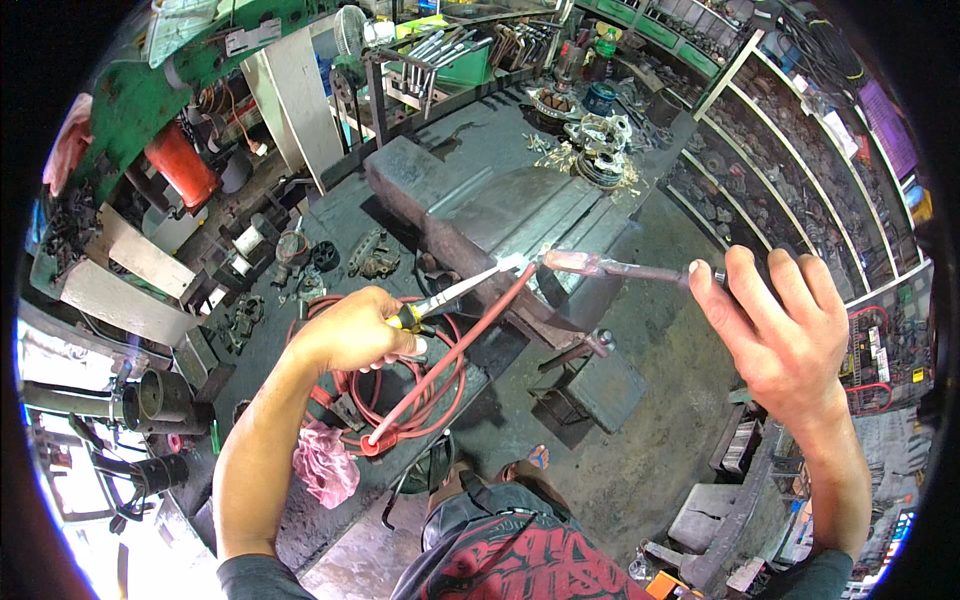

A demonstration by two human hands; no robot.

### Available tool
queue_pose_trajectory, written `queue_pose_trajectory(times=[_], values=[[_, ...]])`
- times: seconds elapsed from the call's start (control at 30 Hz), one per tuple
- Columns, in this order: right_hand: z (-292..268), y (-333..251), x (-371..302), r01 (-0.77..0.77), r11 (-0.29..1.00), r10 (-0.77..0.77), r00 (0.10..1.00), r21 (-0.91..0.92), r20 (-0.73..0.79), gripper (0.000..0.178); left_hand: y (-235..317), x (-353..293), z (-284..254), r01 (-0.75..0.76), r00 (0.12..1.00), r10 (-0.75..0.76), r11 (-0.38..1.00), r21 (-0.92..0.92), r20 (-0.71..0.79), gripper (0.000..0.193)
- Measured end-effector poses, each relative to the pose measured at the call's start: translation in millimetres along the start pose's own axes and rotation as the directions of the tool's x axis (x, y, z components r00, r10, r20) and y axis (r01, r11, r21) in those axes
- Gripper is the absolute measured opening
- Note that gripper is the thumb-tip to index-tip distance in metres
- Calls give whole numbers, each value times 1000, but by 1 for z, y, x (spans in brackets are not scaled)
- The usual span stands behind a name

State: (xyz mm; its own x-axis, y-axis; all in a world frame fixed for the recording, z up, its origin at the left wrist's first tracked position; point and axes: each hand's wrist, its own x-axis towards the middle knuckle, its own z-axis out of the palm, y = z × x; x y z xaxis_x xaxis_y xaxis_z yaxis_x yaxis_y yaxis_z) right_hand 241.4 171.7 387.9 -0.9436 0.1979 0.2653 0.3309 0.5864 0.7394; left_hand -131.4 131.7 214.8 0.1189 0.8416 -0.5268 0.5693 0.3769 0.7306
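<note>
My left hand is closed around the yellow-and-black handles of long-nose pliers. The pliers' jaws reach to the upper end of a thick red cable, whose tip looks bright. From the right, a rod-like tool with a dark handle and a coppery, reddish end meets the same spot. At its handle end is my right hand, seemingly pinching it between thumb and index finger, the other fingers stretched out. Part of that grip is hidden. Below my left hand, more red cable lies coiled on the bench.
A heavy dark metal block stands just beyond the tools. Metal parts and shavings lie behind it. A pink cloth rests by the coil. Shelves of parts line the right; a small dark stool stands on the floor.
</note>
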Motion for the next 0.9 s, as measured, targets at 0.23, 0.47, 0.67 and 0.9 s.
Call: queue_pose_trajectory(times=[0.23, 0.47, 0.67, 0.9], values=[[-1, 3, 3, 27, 1000, -27, 1000, 5, 3, 27, -4, 1, 3, -4, 1000, 4, 1000, 1, -15, 32], [-4, 0, 0, 5, 1000, -6, 998, 13, 65, 37, 5, 2, 7, -29, 998, 30, 999, 20, -46, 30], [-3, -2, -5, -38, 999, 35, 995, 28, 90, 39, 8, 7, 7, -33, 998, 35, 999, 41, -43, 32], [-1, -1, -14, -93, 994, 88, 992, 54, 88, 38, 9, 9, 9, -46, 996, 54, 994, 96, -76, 38]])
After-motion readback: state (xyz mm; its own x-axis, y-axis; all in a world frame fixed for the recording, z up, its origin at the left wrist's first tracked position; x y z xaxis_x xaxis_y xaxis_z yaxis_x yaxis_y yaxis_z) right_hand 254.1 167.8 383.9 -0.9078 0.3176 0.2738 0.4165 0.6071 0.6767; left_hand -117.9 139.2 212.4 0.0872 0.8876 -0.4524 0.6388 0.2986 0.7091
